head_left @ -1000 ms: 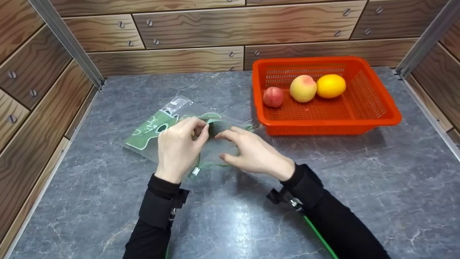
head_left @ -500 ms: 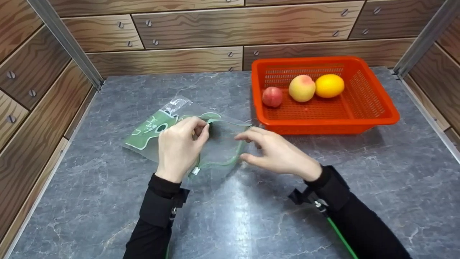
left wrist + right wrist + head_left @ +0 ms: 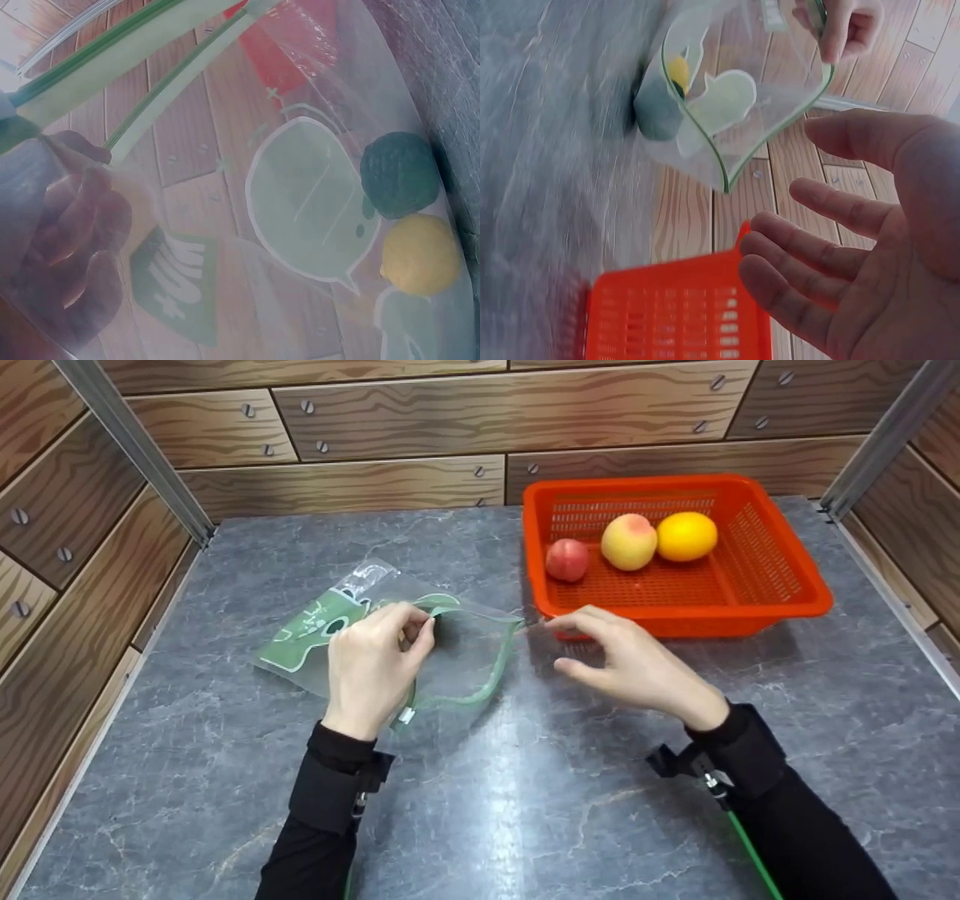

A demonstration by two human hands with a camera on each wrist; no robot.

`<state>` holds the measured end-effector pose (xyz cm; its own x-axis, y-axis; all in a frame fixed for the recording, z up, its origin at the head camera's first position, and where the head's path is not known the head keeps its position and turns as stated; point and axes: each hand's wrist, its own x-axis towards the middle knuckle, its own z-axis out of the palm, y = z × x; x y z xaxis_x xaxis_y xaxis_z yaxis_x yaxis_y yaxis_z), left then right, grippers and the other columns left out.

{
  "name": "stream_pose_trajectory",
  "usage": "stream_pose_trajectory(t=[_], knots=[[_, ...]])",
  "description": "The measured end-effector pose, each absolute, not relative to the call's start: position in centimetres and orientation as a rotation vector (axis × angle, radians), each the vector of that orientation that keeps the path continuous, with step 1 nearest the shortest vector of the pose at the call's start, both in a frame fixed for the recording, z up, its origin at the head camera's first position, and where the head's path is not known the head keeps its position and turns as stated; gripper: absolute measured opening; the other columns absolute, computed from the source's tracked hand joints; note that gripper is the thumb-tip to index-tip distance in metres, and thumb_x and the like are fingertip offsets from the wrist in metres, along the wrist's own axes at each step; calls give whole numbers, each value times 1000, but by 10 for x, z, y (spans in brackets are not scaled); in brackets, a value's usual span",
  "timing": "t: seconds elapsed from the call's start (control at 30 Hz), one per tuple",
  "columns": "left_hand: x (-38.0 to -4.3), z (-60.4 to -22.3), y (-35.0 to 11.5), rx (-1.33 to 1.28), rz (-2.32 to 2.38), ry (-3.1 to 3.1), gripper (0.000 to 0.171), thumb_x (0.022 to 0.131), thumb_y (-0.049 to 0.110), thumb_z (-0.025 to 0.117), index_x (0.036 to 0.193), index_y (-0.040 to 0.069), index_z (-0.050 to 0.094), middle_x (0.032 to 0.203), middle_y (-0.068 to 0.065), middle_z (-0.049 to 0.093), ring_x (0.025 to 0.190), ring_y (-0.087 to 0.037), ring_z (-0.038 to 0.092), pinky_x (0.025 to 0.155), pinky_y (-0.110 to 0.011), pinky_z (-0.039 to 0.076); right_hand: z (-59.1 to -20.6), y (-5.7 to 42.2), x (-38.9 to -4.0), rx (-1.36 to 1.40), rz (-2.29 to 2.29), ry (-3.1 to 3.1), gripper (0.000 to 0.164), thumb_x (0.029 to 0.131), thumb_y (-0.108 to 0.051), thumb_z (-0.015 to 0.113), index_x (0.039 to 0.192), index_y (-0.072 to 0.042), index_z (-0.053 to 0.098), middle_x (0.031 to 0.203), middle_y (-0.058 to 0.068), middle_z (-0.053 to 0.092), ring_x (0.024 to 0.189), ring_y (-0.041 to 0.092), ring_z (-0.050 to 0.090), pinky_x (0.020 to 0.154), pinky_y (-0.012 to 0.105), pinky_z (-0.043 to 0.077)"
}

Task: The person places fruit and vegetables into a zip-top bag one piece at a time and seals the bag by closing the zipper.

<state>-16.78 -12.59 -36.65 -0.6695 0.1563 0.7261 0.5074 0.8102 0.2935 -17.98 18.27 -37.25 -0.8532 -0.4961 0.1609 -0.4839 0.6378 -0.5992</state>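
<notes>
My left hand (image 3: 371, 671) pinches the upper rim of a clear zip bag (image 3: 495, 671) with green trim and a green print, holding its mouth apart. The bag lies on the grey table, a white slider at its near corner. Through its film, the left wrist view shows a dark green round thing (image 3: 400, 175) and a yellow round thing (image 3: 421, 255). My right hand (image 3: 637, 667) is between the bag and the red basket (image 3: 690, 619), fingers relaxed and slightly bent, holding nothing. Whether its fingertips touch the basket's front is unclear.
Inside the basket at the back right lie a small red fruit (image 3: 567, 560), a peach (image 3: 628, 542) and a yellow-orange, lemon-like fruit (image 3: 686, 536). Wood-patterned panels (image 3: 390, 420) wall the table (image 3: 187, 780) at the back and sides.
My right hand has moved right, away from the bag's mouth and up to the basket's front. My left hand keeps its pinch on the rim, and the bag's mouth shows more fully.
</notes>
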Motion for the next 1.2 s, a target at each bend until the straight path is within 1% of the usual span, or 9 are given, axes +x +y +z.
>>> stream_pose_trajectory(t=[0.1,0.27,0.37,0.47,0.67,0.73,0.93,1.07,1.2], knots=[[-167,-366,-128,-480,-634,-2275,6,93,12,75,87,12,76,71,-1,72,56,-14,62,51,-31,46,-371,186,-181,-822,-1038,2832,44,98,-25,75,140,-17,65,139,5,68,130,26,64,111,49,51],[-167,-364,-129,-472,-639,-2272,7,93,12,75,86,12,76,71,-1,72,56,-14,61,50,-31,45,-364,191,-181,-820,-1038,2851,42,99,-27,74,139,-19,64,136,1,69,113,15,63,91,30,52],[-169,-363,-128,-478,-627,-2268,8,94,13,74,86,13,75,71,0,72,55,-13,61,50,-30,45,-359,197,-181,-822,-1042,2873,41,99,-27,74,139,-18,65,135,2,70,106,14,63,85,24,51],[-169,-363,-127,-488,-628,-2265,8,93,13,74,86,13,75,71,0,72,55,-13,61,50,-30,45,-354,205,-181,-797,-1021,2900,42,99,-26,73,138,-15,64,135,6,70,110,19,65,88,29,53],[-169,-364,-127,-488,-626,-2265,8,93,12,74,86,13,75,70,-1,72,55,-14,61,50,-31,45,-330,215,-195,-828,-937,2927,43,98,-19,73,138,-7,63,140,14,68,129,33,63,110,55,50],[-170,-364,-127,-490,-630,-2268,7,93,12,75,86,13,75,70,-1,72,55,-14,61,50,-31,45,-319,218,-205,-827,-892,2947,43,97,-18,73,137,-5,63,139,15,68,128,34,64,112,56,49],[-169,-365,-127,-483,-638,-2273,7,92,12,76,85,11,75,70,-1,72,55,-14,61,50,-31,45,-294,220,-254,-737,-586,3023,45,96,-23,71,137,-7,63,133,19,64,118,36,63,100,55,52],[-168,-365,-128,-473,-634,-2264,7,91,11,76,85,11,75,69,-1,72,54,-14,61,50,-32,45,-296,219,-286,-786,-330,2962,52,95,-26,70,143,-8,59,137,22,60,116,39,62,97,56,53],[-169,-364,-125,-477,-633,-2263,7,92,12,75,85,12,75,70,0,72,55,-13,61,50,-31,45,-303,221,-311,-891,-75,2865,56,94,-23,72,145,-4,57,139,26,56,120,44,59,101,60,53]])
